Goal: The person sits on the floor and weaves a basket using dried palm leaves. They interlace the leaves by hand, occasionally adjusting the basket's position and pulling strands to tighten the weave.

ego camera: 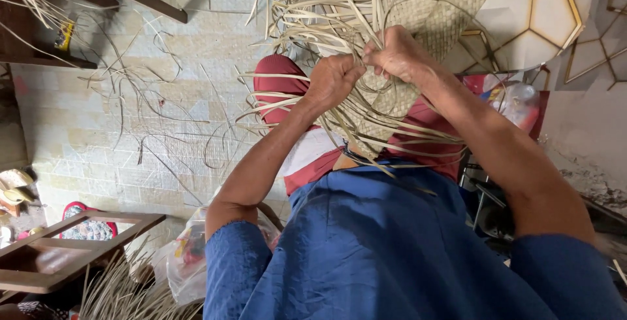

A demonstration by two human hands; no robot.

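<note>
A half-woven mat [450,6] of pale dried leaf strips rests over my lap, its woven part spreading to the upper right. Many loose strips [307,19] fan out from its edge toward the left and upward. My left hand [333,80] is closed around a bunch of these strips at the mat's edge. My right hand [396,52] sits right beside it, fingers pinched on strips at the same spot. The two hands touch. I wear a blue top and red trousers [277,85].
Stray strips [157,111] lie scattered on the pale tiled floor. A wooden frame [78,248] stands at lower left, with a bundle of strips [124,294] and a clear plastic bag [186,261] near it. A plastic bottle [519,101] lies at right.
</note>
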